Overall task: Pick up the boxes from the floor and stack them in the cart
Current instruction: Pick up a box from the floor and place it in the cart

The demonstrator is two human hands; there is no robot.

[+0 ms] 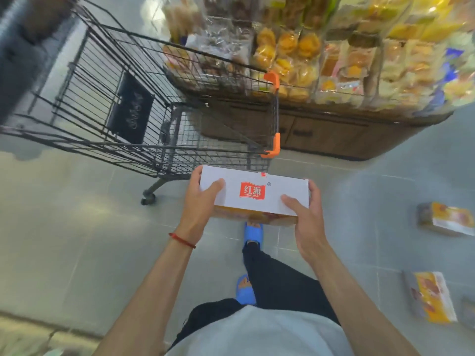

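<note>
I hold the white cardboard box with the red logo (257,194) in the air in front of me, over the grey tiled floor (77,227) and just short of the handle end of the dark wire shopping cart (180,46). The box's long axis runs left to right across my view, with the right end dipping a little lower. Its white face is turned up, the logo reads upright to me, and the orange printed side faces down and toward my legs.

My left hand (199,204) grips the left end, with the thumb (216,187) pressed on the white top and the fingers curled round the far edge. My right hand (308,219) clamps the right end the same way, its thumb (290,202) flat on top. A red string bracelet (182,240) sits on my left wrist.

Two more boxes lie on the floor well off to my right. One is a yellow-and-white box (447,218) and, nearer me, there is another yellow printed box (431,296). Beyond the cart is a wooden display stand (334,132) piled with bagged bread.
</note>
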